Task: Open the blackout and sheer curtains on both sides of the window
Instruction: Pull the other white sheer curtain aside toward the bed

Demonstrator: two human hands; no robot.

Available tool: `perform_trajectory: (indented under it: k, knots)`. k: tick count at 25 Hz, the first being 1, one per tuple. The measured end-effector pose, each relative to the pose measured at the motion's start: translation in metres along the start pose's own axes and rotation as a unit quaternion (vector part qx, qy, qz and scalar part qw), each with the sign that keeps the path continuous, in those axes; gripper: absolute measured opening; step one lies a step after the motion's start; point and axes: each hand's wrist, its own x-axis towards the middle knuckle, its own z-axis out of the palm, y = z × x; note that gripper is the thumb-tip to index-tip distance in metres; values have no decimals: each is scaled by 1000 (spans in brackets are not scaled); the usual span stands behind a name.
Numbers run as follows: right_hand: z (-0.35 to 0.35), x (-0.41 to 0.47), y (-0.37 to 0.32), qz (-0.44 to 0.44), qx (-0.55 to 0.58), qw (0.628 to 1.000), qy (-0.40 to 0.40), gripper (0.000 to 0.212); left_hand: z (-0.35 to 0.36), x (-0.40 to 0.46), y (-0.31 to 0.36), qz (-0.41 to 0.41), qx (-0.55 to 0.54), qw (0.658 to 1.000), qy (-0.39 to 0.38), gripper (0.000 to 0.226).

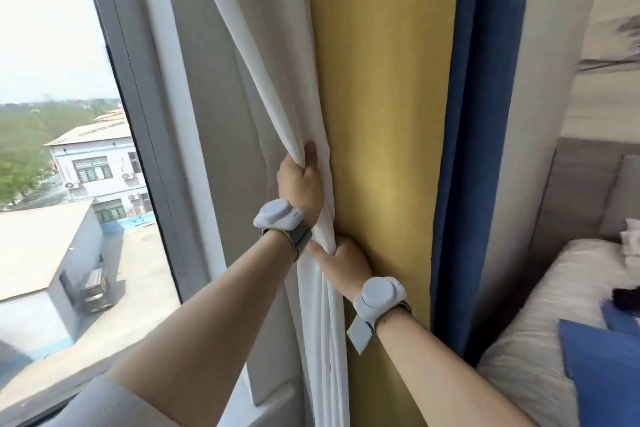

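Fingertips of left hand (300, 180) buried in bunched white sheer curtain (277, 80); right hand (341, 262) partly behind same folds. Yellow blackout curtain (381, 97) top & bottom cut by frame. White-sheeted bed (540, 340) cropped at rt edge, dark item on it blurred.

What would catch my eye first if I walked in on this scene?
Two bare hands bunching a white sheer curtain at centre: the left hand grips it higher, the right hand lower. Just right hangs a yellow and blue blackout curtain; at left, the window shows grey buildings below.
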Motion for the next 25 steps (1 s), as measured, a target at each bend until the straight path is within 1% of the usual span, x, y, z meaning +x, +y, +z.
perform_trajectory:
  k: [1,3,5,7,9,10,12,13,14,16,17,21,23,25]
  knots:
    - [-3,9,4,-1,12,1000,8,42,15,7,-5,-1,2,1000,1,38]
    - [-15,22,9,-1,37,999,25,45,45,16,-6,16,-11,1000,-6,36]
    - [-34,42,21,7,46,998,49,49,83,28,-12,14,-43,998,-37,32]
    - [-58,67,37,13,47,995,84,50,130,42,-21,-26,-73,994,-79,25]
    - [-84,90,54,27,38,992,120,49,179,51,-27,-73,-93,986,-122,26]
    - [-92,98,61,38,37,990,130,47,197,54,-30,-81,-88,982,-146,26]
    - [-117,115,79,46,32,985,162,34,242,59,-32,-63,-79,972,-210,23]
    - [-127,119,86,46,34,984,166,23,257,59,-32,-51,-79,966,-241,26]
    - [-141,126,94,48,37,983,174,20,278,61,-31,-44,-78,958,-271,28]
    - [-160,132,108,69,33,979,190,33,306,63,-24,-55,-64,957,-278,32]
    - [-169,134,115,75,18,978,194,33,318,63,-20,-67,-64,958,-272,32]
    - [-184,137,127,93,-14,978,186,21,333,58,-12,-88,-82,956,-269,32]
    - [-185,138,132,98,-7,977,190,28,335,55,-16,-100,-57,954,-275,32]
    - [-179,135,133,104,20,977,187,21,331,56,-24,-106,-43,958,-263,33]
